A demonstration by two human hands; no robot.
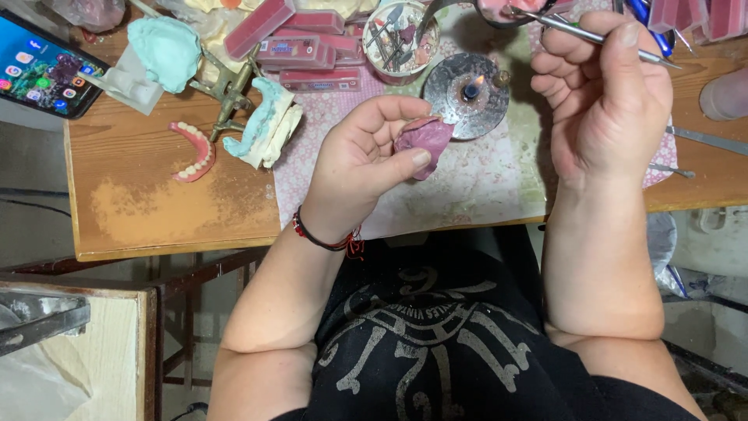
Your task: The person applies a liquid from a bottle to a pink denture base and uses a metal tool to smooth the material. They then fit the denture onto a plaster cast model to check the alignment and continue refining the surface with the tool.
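My left hand (366, 152) grips a soft pink-purple piece of wax (425, 140) between thumb and fingers, held close beside a small round metal burner (467, 93) with a lit flame. My right hand (604, 93) is closed around a thin metal instrument (592, 35) whose tip points left, above and right of the burner. Both hands hover over a pale patterned mat (475, 187) on the wooden table (148, 203).
A pink wax denture arch with teeth (193, 152) lies left on the table. Turquoise plaster casts (265, 121) on a brass articulator (230, 93), pink wax boxes (312, 51), a tub of tools (399, 39) and a phone (43, 66) sit behind.
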